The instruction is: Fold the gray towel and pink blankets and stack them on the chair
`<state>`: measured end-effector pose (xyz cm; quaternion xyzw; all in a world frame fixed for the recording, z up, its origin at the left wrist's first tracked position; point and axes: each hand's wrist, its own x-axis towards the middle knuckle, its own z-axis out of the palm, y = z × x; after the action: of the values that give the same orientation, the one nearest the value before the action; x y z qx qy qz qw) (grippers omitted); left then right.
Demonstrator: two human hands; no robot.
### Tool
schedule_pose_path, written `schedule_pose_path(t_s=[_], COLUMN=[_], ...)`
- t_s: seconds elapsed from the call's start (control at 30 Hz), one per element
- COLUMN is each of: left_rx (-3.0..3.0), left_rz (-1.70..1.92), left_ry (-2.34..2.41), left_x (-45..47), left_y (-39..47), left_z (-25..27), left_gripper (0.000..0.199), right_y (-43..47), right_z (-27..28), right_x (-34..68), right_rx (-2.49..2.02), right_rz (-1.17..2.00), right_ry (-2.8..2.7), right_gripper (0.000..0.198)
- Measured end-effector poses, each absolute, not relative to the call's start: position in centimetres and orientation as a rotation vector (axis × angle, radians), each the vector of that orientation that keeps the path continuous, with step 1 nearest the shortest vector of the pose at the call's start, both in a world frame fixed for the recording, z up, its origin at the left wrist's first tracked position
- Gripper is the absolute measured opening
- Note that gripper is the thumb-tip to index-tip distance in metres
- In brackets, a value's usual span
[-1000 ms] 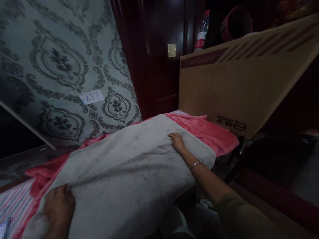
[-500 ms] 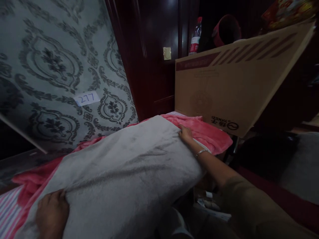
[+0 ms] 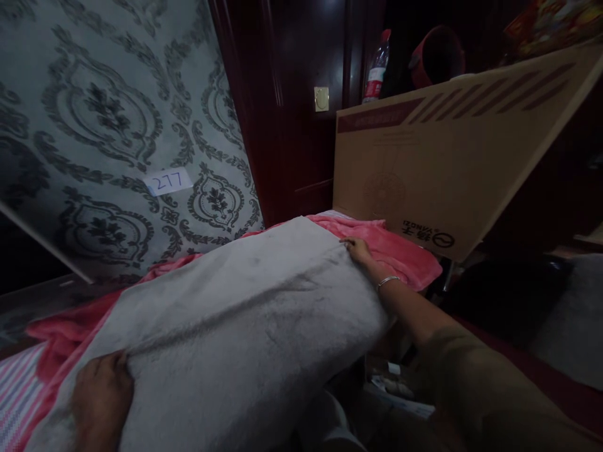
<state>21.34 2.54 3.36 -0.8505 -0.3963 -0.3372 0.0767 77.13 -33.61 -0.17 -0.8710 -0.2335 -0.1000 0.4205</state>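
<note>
A grey plush blanket [image 3: 245, 314] is spread over a bed-like surface, with a raised crease running between my two hands. At the lower left, my left hand [image 3: 102, 392] pinches the blanket, its fingers curled at one end of that crease. My right hand [image 3: 358, 251], with a silver bracelet at the wrist, grips the blanket near its far right edge. Beneath the grey cloth lies a pink blanket [image 3: 409, 257], showing along the far and left sides. Striped pink, white and blue bedding [image 3: 19, 383] shows at the left edge.
A large cardboard box [image 3: 414, 169] stands beyond my right hand. Behind it are a red-capped bottle [image 3: 375, 69] and a red round container [image 3: 440, 56]. Patterned wallpaper [image 3: 103, 113] with a paper marked 277 [image 3: 168, 181] borders the left. Low right sits an open box [image 3: 396, 392].
The crease between my hands has become straighter and sharper, reaching my right hand. My right hand has shifted slightly right in view. The whole view has moved a little.
</note>
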Motion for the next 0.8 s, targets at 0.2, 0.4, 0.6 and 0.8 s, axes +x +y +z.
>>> schedule_pose_path(t_s=[0.2,0.4,0.6,0.8], left_rx=[-2.521,-2.455,-2.509,-2.491], left_rz=[-1.036,-0.967,-1.046,-1.071], left_ry=[-1.171,-1.175,-1.176,-1.006], left_x=[21.2,21.1,21.2,19.1], left_y=[3.1,2.8,1.7,0.2], left_z=[2.7,2.7,4.3,6.9], left_gripper=[0.022,0.035,0.028,0.028], right_y=[-32.4,-30.8,-31.8,-34.7], right_z=[1.7,1.9,2.3,2.5], right_x=[73.6,70.3,69.2,69.1], right_rx=[-2.209,-2.299,-2.256,-2.061], right_rz=[-0.337,-0.251,-0.346,-0.617], right_ry=[-1.033,-1.401,-1.326,-1.298], right_gripper=[0.045,0.019,0.017,0.022])
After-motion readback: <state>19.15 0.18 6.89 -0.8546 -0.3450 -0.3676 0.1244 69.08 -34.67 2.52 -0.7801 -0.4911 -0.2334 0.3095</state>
